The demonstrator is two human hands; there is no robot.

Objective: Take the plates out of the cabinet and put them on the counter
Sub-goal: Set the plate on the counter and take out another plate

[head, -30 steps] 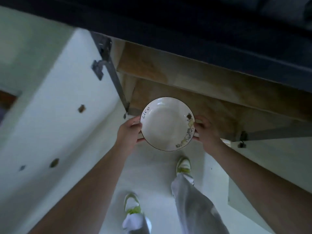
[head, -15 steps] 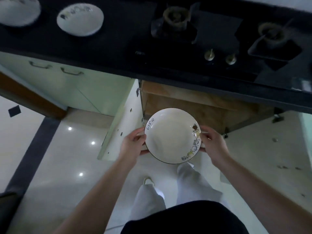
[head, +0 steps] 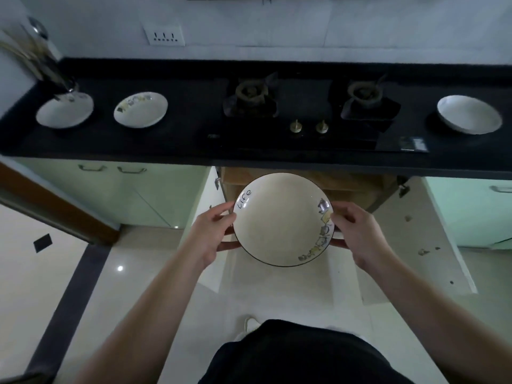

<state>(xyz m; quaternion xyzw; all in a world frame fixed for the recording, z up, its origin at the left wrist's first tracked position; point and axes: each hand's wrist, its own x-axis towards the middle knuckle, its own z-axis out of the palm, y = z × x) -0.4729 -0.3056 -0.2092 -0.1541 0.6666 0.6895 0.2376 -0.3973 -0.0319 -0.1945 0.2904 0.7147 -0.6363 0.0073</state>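
The plate point(head: 279, 220) sits at the centre of the view, held in the air in front of the open cabinet point(head: 304, 184) and below the front edge of the black counter point(head: 166, 139). It is round, so it has no long axis; its hollow faces up toward the camera, roughly level. The word "Life" lies on its rim at about 10 o'clock, and a band of small coloured drawings runs along the rim from 3 o'clock down to 5 o'clock.

The left hand point(head: 210, 234) grips the plate's edge at 9 o'clock, thumb on top of the rim and fingers curled beneath. The right hand point(head: 357, 234) grips the opposite edge at 3 o'clock in the same way.

On the counter, at 10 o'clock from the held plate, two plates lie side by side: the far-left plate point(head: 65, 110) and the decorated plate point(head: 140, 109) just beside it. At 2 o'clock, past the stove point(head: 307, 112) with its two burners, a white plate point(head: 469, 117) rests near the counter's right end. The cabinet doors stand open on both sides of the hands.
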